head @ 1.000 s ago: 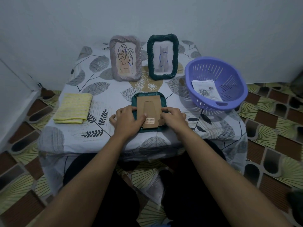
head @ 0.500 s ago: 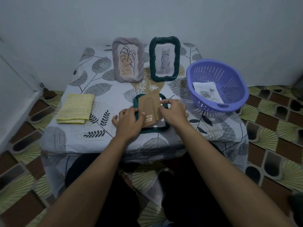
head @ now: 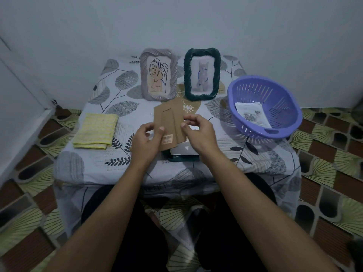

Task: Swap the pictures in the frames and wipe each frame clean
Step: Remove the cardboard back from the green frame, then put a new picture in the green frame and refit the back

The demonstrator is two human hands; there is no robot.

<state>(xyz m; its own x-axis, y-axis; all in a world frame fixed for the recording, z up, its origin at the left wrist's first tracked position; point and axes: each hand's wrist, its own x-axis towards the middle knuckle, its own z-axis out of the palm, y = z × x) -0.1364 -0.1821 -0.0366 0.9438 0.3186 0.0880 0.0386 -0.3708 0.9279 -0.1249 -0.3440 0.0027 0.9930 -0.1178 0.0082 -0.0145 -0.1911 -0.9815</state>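
We note the left hand [head: 146, 138] and right hand [head: 198, 132] both in a pinch grip on the backing board [head: 169, 118] above the frame [head: 176, 159]; we advise lifting it level, unbent.

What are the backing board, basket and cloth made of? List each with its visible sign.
Backing board: looks like brown cardboard, matte, with a cut stand flap and sticker.
Basket: probably purple moulded plastic, slight sheen, slotted walls.
Cloth: soft yellow fabric, ribbed texture; fibre unclear.
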